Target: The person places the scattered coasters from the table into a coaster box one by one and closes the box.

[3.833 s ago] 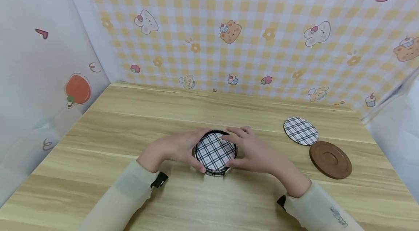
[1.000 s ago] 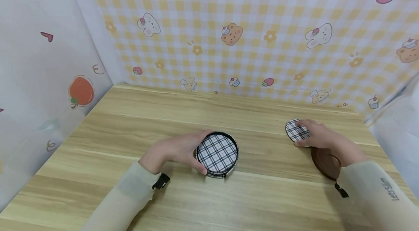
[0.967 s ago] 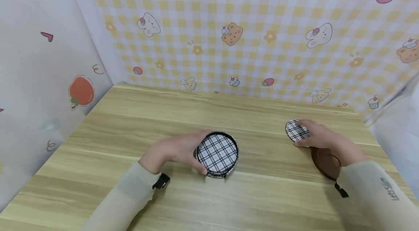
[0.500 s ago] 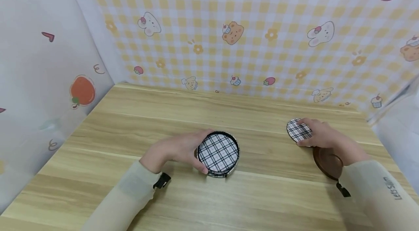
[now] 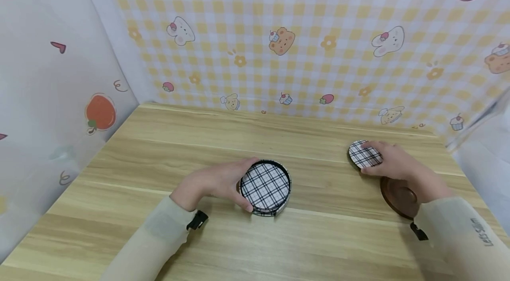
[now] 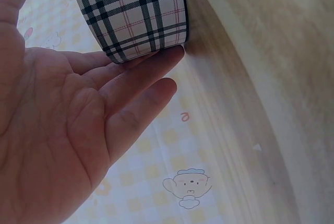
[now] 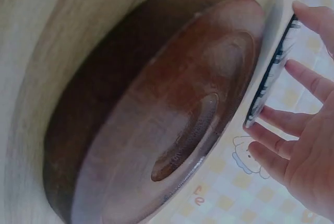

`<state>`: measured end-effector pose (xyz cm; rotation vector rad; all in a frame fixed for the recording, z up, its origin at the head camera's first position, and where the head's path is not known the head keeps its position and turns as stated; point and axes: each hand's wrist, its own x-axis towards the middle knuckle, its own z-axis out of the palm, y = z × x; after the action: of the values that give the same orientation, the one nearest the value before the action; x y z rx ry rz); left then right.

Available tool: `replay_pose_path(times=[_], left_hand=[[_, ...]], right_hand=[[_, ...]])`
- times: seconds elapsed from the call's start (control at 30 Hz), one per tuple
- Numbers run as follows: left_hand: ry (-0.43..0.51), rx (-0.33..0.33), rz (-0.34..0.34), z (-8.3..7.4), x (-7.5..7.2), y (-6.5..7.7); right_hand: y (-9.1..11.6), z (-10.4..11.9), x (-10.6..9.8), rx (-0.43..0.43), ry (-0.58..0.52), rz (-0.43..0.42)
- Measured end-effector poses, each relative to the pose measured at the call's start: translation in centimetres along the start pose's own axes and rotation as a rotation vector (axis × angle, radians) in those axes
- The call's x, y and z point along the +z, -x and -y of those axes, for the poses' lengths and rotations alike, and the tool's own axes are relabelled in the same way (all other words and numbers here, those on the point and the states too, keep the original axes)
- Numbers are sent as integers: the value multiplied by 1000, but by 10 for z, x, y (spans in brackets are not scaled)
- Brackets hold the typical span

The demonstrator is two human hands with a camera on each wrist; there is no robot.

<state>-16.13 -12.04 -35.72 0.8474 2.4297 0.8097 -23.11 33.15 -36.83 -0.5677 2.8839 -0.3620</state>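
Note:
My left hand (image 5: 223,181) grips the near-left side of a round plaid coaster holder (image 5: 285,203), its thumb at the front and fingers round the back. Inside the black-lined rim lies a flat plaid disc (image 5: 266,186). In the left wrist view, the holder's plaid side wall (image 6: 138,12) rests against the fingers. Over at the right, my right hand (image 5: 394,160) pinches a thin round plaid coaster (image 5: 362,155) by its edge. The right wrist view shows that coaster (image 7: 274,70) edge-on between thumb and fingertips, with a gap under it.
A round brown wooden dish (image 5: 396,197) with a recessed centre lies on the table below my right wrist, partly covered by the forearm. The wood-grain table (image 5: 255,135) meets a yellow checked cloth (image 5: 303,68) at the back and white cloth at both sides.
My right hand has left the holder, reached right to the loose coaster and now raises it slightly off the table. The left hand stays on the holder.

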Motion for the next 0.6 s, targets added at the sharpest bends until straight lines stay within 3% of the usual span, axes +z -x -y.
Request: replay_pose_path(times=[0.6], left_hand=[[7, 0, 3, 0, 1, 0]], right_hand=[[12, 17, -10, 25, -35, -87]])
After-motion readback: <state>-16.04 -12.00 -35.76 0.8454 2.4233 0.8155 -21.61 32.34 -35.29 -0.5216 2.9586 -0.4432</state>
